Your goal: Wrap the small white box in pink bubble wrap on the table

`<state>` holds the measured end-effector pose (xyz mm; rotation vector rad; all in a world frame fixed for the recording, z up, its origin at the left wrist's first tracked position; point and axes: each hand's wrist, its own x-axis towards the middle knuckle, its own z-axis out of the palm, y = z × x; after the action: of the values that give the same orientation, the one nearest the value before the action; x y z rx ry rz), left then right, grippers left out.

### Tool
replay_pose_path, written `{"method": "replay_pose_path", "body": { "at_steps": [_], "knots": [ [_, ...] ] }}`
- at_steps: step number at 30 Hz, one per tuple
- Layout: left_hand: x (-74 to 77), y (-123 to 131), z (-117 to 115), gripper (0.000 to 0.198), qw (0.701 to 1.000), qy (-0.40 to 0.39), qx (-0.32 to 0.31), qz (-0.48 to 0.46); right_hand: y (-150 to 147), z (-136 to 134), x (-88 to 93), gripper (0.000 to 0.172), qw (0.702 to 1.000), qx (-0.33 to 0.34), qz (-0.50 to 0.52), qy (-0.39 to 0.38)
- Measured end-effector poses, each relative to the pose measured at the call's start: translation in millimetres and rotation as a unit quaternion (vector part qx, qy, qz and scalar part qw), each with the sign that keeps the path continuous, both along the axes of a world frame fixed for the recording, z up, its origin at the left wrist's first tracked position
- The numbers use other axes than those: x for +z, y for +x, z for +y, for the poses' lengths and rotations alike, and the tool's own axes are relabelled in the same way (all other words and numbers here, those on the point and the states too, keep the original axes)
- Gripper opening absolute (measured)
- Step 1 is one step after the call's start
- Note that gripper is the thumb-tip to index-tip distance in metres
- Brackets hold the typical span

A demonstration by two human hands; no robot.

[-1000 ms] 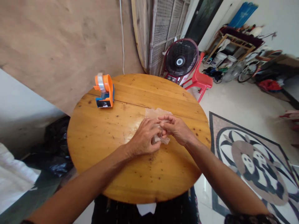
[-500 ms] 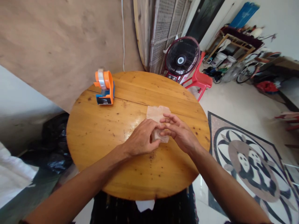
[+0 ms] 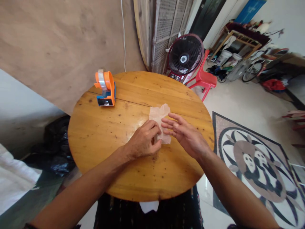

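Observation:
A thin, pale pinkish sheet [image 3: 160, 114], crinkled like paper or film, lies on the round wooden table [image 3: 100, 133]. My left hand [image 3: 145, 139] curls over the sheet's left side, its fingers bent toward the thumb; what lies under them is hidden. At the sheet's right side is my right hand [image 3: 182, 132], palm turned inward, with its fingers stretched out and apart and the fingertips over the sheet.
An orange and blue tape dispenser [image 3: 106, 89] stands at the table's back left. Beyond the table are a fan [image 3: 184, 57] and a red plastic chair [image 3: 206, 78]. Black bags [image 3: 53, 146] lie on the floor at the left.
My right hand has drawn slightly away from my left hand, and its fingers have straightened. My left fingers have curled in more. More of the sheet's middle shows between the hands.

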<state>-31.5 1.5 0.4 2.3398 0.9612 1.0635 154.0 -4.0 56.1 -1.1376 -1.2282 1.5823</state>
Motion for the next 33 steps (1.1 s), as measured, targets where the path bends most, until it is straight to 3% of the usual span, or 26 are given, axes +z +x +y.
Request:
{"method": "replay_pose_path", "body": {
  "at_steps": [2, 4, 7, 10, 14, 21, 25, 33],
  "knots": [
    [0.8, -1.1, 0.2, 0.018, 1.0, 0.002, -0.001, 0.002, 10.6, -5.3, -2.1, 0.031, 0.994, -0.029, -0.069, 0.086],
    [1.5, -2.0, 0.4, 0.02, 1.0, 0.005, -0.004, 0.001, 21.3, -12.4, -8.1, 0.021, 0.966, -0.047, -0.186, 0.174],
    [1.9, -2.4, 0.6, 0.022, 1.0, 0.006, -0.007, -0.002, 29.8, -22.5, -21.4, 0.014, 0.897, -0.007, -0.337, 0.286],
    [1.8, -2.2, 0.4, 0.023, 1.0, 0.003, -0.008, -0.003, 26.7, -26.8, -32.6, 0.018, 0.866, 0.025, -0.37, 0.335],
    [2.5, -1.9, 0.7, 0.024, 1.0, -0.003, -0.009, -0.006, 15.1, -25.0, -38.5, 0.011, 0.855, 0.024, -0.372, 0.361],
    [4.9, -1.1, 0.3, 0.02, 1.0, -0.006, -0.011, 0.008, 1.0, -26.7, -47.6, 0.017, 0.811, 0.013, -0.436, 0.389],
    [8.1, -1.5, -2.4, 0.028, 1.0, -0.004, -0.013, 0.021, -3.4, -33.3, -42.3, 0.019, 0.791, 0.019, -0.481, 0.376],
    [9.8, 2.8, -4.8, 0.012, 1.0, -0.002, 0.007, 0.017, 0.8, -26.8, -25.1, 0.023, 0.842, 0.06, -0.446, 0.297]
  ]
}}
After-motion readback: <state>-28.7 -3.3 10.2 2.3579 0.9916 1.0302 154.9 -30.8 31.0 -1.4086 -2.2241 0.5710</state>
